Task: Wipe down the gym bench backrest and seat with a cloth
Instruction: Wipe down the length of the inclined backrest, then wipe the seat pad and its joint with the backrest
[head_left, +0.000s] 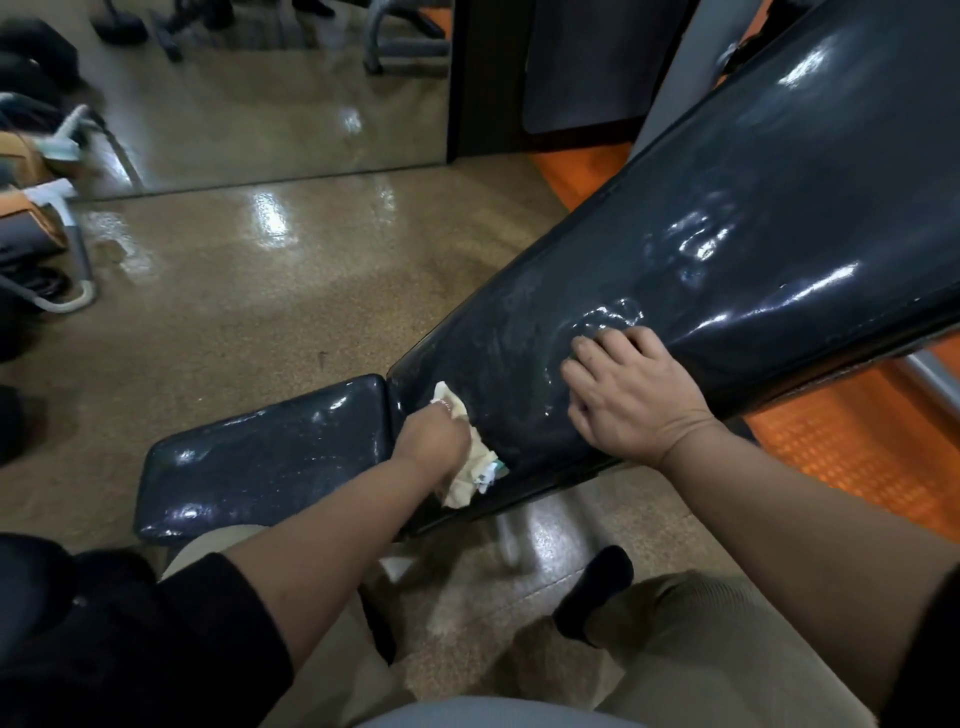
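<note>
Khaki-trousered knees (701, 649) frame the view; left hand (434, 441) fingers are clenched around the cream cloth (467, 478) at the backrest's (727, 249) lower end, beside the seat (260, 457); right hand (634, 395) lies flat, fingers spread, on the backrest.

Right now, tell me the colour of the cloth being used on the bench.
The cloth in the left hand is pale cream-yellow, seen in the head view.

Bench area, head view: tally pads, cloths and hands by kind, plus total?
Bench pads: 2, the backrest and the seat
Cloths: 1, the cloth in the left hand
Hands: 2, the left hand and the right hand, flat on the backrest
Total: 5
</note>
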